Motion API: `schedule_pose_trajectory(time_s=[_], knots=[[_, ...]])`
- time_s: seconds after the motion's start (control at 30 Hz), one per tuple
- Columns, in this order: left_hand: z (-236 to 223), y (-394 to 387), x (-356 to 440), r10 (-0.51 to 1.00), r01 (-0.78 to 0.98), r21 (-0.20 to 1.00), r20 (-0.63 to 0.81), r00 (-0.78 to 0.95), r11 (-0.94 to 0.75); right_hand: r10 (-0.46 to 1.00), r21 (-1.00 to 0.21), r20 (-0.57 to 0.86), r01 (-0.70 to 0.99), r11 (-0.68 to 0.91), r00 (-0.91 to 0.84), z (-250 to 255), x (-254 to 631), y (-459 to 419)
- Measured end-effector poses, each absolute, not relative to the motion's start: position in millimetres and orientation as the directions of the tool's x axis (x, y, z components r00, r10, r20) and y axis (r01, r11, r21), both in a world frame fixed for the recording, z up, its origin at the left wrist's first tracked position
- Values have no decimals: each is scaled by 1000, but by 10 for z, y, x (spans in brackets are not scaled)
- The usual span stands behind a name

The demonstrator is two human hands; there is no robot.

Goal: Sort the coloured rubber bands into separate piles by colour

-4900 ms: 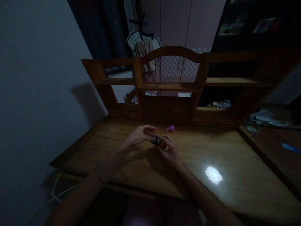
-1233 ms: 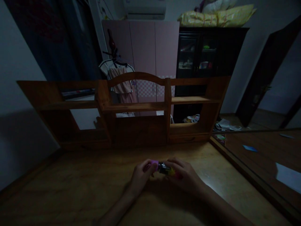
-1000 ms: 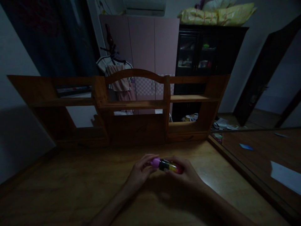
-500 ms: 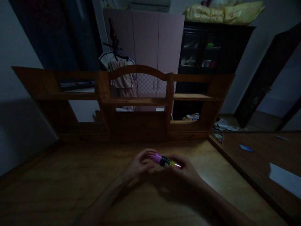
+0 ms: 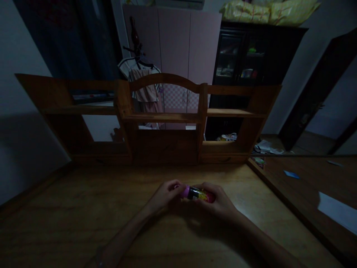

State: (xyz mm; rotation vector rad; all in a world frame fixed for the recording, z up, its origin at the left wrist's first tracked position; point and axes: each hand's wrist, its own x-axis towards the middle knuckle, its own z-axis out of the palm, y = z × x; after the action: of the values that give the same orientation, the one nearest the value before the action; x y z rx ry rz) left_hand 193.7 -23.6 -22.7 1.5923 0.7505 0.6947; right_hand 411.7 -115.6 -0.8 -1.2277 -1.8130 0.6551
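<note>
A small cylindrical tube (image 5: 196, 193) lies nearly level between my hands, just over the wooden desk (image 5: 83, 216). Its body is black, yellow and red, and a purple cap (image 5: 185, 191) forms the left end. My right hand (image 5: 220, 203) is wrapped round the red end of the body. On the other side, the thumb and fingers of my left hand (image 5: 164, 195) close on the purple cap. Fingers cover both tips of the tube, and the dim light blurs its label.
A wooden shelf unit (image 5: 164, 118) rises along the desk's far edge. To the right, past a raised wooden edge, a brown surface bears a white sheet (image 5: 337, 212) and a small blue card (image 5: 291, 174). A wall (image 5: 25, 149) bounds the left.
My left hand has closed from a loose curl onto the purple cap. The tube has turned slightly, showing more of its label. My right hand keeps its hold.
</note>
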Motion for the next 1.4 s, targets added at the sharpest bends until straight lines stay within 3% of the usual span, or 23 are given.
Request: schedule_pose_trajectory(time_s=[0.2, 0.37, 0.57, 0.83, 0.93, 1.03, 1.17, 1.23, 1.4], knots=[[-113, -275, 1917, 737, 55, 971, 140, 662, -234, 929, -799, 330, 474, 370, -169, 1, 4158, -1142], [-147, -276, 1912, 751, -38, 986, 150, 643, -165, 929, -794, 336, 482, 369, -157, -3, 4164, -1137], [-172, -234, 1894, 771, 136, 965, 90, 631, -223, 902, -715, 372, 552, 429, -219, 21, 4136, -1164], [-116, -296, 1922, 754, 109, 963, 120, 646, -247, 901, -724, 370, 537, 433, -228, 21, 4146, -1171], [-82, -349, 1922, 764, 116, 937, 193, 616, -330, 921, -790, 334, 473, 391, -202, 38, 4164, -1158], [-44, -395, 1896, 740, 157, 848, 333, 585, -506, 962, -906, 207, 337, 257, -177, 21, 4173, -1147], [5, -390, 1832, 629, 106, 760, 442, 640, -642, 952, -974, 44, 200, 109, -304, -44, 4107, -1166], [31, -350, 1799, 649, 110, 785, 414, 638, -609, 945, -981, 55, 159, 112, -321, -54, 4073, -1176], [29, -220, 1775, 822, 188, 883, 297, 485, -430, 980, -987, 107, 99, 125, -166, 19, 4135, -1145]])
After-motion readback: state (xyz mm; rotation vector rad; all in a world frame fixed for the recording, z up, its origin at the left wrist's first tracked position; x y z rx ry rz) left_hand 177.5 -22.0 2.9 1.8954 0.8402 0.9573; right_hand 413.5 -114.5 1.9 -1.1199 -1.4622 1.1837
